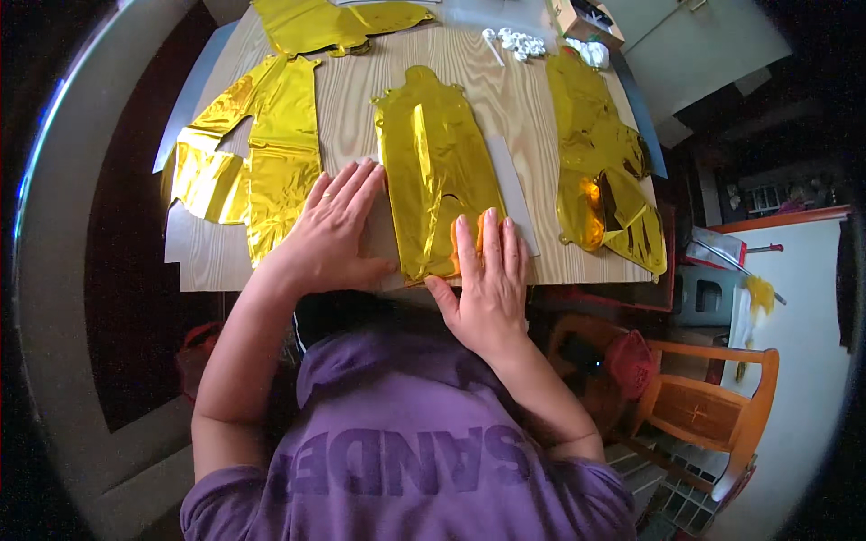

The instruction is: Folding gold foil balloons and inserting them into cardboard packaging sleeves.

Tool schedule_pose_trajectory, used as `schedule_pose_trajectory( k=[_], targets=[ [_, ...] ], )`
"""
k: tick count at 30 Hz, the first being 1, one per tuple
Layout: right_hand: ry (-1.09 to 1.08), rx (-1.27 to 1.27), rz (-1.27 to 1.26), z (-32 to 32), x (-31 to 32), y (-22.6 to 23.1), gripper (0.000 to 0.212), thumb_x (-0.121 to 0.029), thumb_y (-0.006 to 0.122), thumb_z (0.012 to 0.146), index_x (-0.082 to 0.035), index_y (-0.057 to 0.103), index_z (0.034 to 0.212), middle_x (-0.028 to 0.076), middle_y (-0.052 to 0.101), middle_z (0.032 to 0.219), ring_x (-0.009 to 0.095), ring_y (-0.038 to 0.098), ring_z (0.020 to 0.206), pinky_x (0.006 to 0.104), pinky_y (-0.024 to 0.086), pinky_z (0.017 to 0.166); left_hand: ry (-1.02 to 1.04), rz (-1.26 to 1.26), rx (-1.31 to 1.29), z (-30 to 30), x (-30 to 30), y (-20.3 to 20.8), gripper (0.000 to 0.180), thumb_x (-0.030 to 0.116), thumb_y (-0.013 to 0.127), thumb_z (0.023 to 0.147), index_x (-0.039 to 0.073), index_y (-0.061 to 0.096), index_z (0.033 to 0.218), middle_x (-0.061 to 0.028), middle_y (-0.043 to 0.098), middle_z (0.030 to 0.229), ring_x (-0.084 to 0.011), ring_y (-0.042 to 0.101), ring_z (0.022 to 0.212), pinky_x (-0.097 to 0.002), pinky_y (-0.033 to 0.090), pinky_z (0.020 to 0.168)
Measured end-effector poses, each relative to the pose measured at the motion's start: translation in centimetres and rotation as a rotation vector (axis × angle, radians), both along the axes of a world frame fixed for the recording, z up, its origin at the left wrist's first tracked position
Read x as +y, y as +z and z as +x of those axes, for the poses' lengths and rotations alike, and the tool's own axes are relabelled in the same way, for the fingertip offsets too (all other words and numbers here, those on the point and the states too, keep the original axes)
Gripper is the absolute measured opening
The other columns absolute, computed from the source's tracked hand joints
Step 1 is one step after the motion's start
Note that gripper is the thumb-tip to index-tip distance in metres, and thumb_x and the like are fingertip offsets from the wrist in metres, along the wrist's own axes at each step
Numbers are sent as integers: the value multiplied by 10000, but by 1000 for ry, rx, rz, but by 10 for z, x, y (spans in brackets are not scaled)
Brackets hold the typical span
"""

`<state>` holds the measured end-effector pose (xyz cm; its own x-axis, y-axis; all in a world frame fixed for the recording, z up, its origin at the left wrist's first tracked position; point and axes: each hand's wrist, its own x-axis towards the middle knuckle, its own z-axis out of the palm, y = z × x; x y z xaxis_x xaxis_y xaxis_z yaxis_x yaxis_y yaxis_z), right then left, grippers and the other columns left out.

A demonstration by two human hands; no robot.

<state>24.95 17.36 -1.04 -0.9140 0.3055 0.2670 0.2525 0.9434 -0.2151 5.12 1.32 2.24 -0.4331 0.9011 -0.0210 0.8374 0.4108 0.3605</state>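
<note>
A flat, deflated gold foil balloon [428, 153] lies lengthwise in front of me, with a rounded tab at its far end. Beneath it, a pale grey sheet [516, 194] shows along the right side. My left hand [336, 221] rests flat with fingers extended, just left of the foil's edge; a ring is on one finger. My right hand [487, 284] lies with stretched fingers on the near right corner of the balloon. Orange patches show around those fingers; whether they are reflections or a separate thing, I cannot tell.
More flat gold foil balloons lie at the left [284, 135], the far edge [334, 25] and the right [595, 153] of the wooden table [347, 99]. Small white plastic pieces [521, 43] and an open box [586, 20] are at the far right. A wooden chair [699, 401] stands right.
</note>
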Motion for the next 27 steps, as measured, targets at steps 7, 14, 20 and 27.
schedule_pose_trajectory(
  k=[7,14,20,27],
  targets=[
    [-75,-14,4,-9,-5,5,809,-535,585,946,-49,355,1551,322,301,1571,529,316,1415,635,240,1158,-41,-41,-22,-5,1,9,1189,475,809,701,77,159,1614,-208,281,1633,-339,226,1538,-517,141,1259],
    [162,177,-173,31,26,22,847,-290,857,751,-53,471,1466,201,452,1488,371,470,1335,501,385,1090,-87,52,27,17,-12,13,1046,256,797,680,106,282,1578,-201,353,1585,-378,268,1512,-530,164,1257],
    [273,213,147,50,45,3,432,-150,777,829,-68,661,1237,112,643,1270,288,596,1167,438,464,972,-365,263,245,64,-30,-11,641,254,757,752,108,602,1357,-156,505,1460,-340,469,1378,-554,342,1171],
    [331,326,179,45,50,-6,377,-72,770,816,-85,686,1183,76,667,1207,270,633,1054,415,470,902,-341,471,348,61,-29,-34,372,127,654,828,34,706,1184,-140,644,1276,-311,622,1224,-467,518,1040]
  ],
)
